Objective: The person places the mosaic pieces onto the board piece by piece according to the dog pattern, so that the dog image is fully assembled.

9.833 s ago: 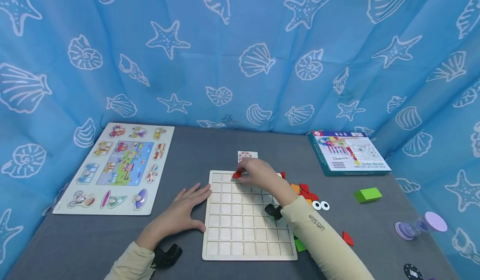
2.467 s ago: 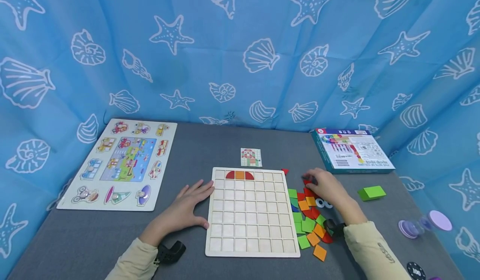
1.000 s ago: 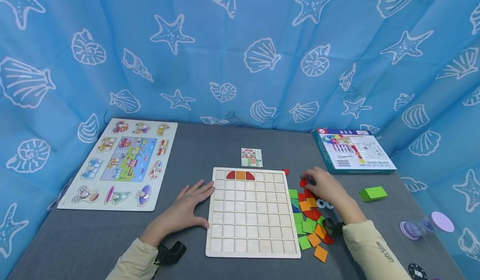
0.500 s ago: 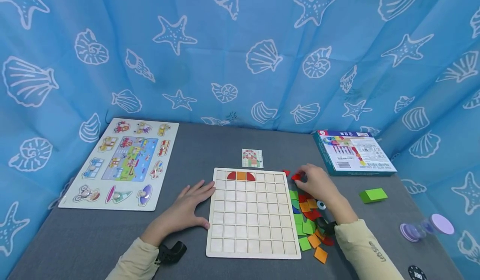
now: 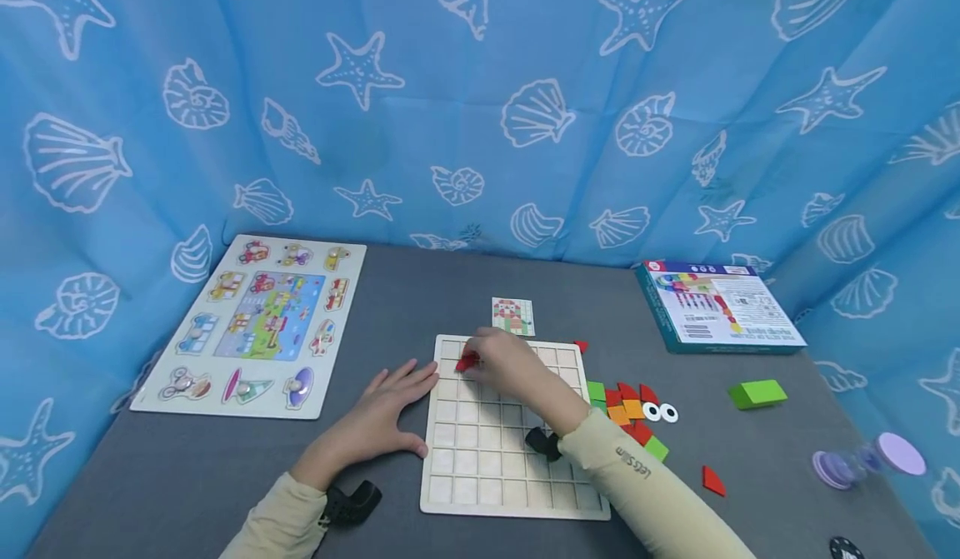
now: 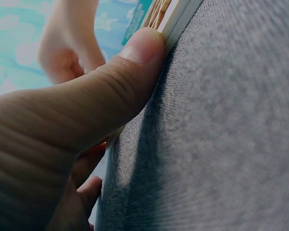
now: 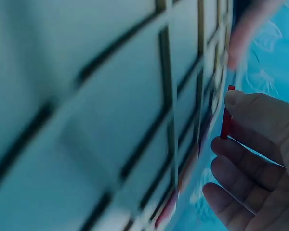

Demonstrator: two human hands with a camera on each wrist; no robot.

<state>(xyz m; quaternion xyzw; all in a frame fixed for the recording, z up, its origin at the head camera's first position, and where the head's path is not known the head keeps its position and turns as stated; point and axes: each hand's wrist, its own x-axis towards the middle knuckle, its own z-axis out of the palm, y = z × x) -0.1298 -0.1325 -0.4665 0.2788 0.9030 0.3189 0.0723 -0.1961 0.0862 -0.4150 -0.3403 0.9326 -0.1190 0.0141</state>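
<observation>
A wooden grid board (image 5: 467,463) lies on the grey table. My left hand (image 5: 367,426) rests at its left edge, fingers spread and straight; in the left wrist view the thumb (image 6: 142,48) touches the rim. Over the board's upper left cells, my right hand (image 5: 510,366) pinches a small red tile (image 5: 466,362) between thumb and fingers. The right wrist view shows this red tile (image 7: 226,113) edge-on, held apart from the board. The tiles in the top row are covered by my right hand in the head view. A small printed pattern card (image 5: 513,317) lies behind the board.
Loose tiles, such as an orange tile (image 5: 633,410), lie right of the board, partly under my right sleeve. A red quarter-round tile (image 5: 713,481) lies farther right. Around them are a box (image 5: 727,305), a green block (image 5: 757,393), an hourglass (image 5: 862,459) and a peg puzzle (image 5: 247,405).
My right hand has picked a red tile from beside the loose pile and carried it left over the board's upper left cells. The left hand has stayed at the board's edge.
</observation>
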